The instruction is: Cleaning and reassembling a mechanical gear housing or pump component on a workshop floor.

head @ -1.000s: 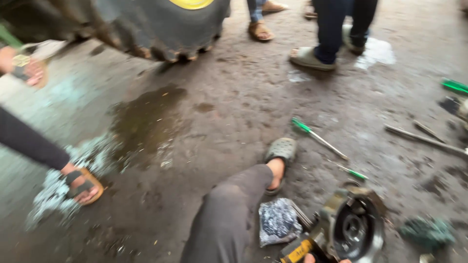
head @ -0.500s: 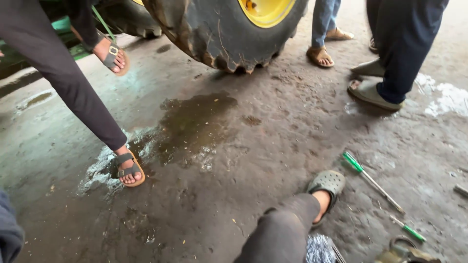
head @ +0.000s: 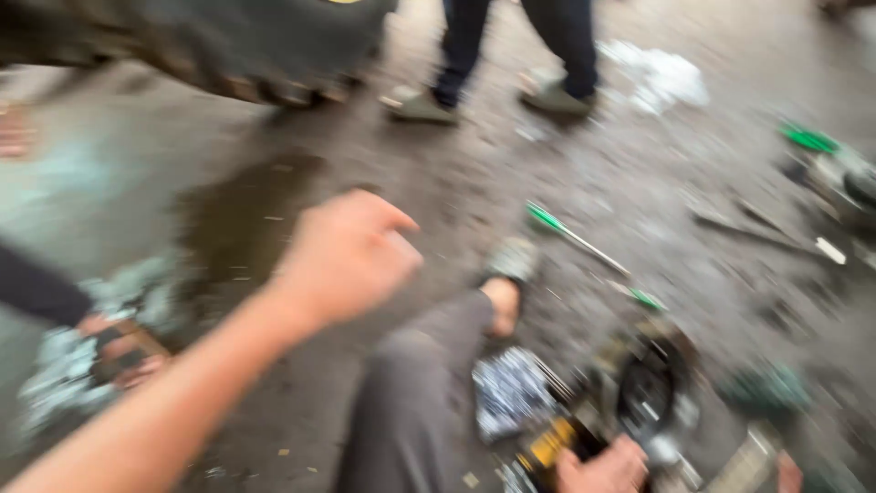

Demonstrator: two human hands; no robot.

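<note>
The view is blurred by motion. My left hand (head: 347,256) is raised over the dirty concrete floor, bare forearm reaching in from the lower left, fingers curled in with nothing visible in them. My right hand (head: 602,466) sits at the bottom edge, closed on a yellow and black tool (head: 546,447) next to a round metal housing (head: 650,393). My bent leg in grey trousers (head: 411,402) lies between the hands, its foot in a grey sandal (head: 511,265). A crumpled silvery cloth (head: 506,393) lies beside the knee.
A green-handled screwdriver (head: 570,233) and a smaller one (head: 643,297) lie beyond my foot. A big tyre (head: 228,46) is at the top left, above a wet patch (head: 237,219). A person's legs (head: 511,55) stand behind; another person's sandalled foot (head: 119,342) is at left. More tools (head: 812,141) lie at right.
The camera swung back down and right. My left arm has come up into the middle of the view. The metal housing and my right hand are back in sight.
</note>
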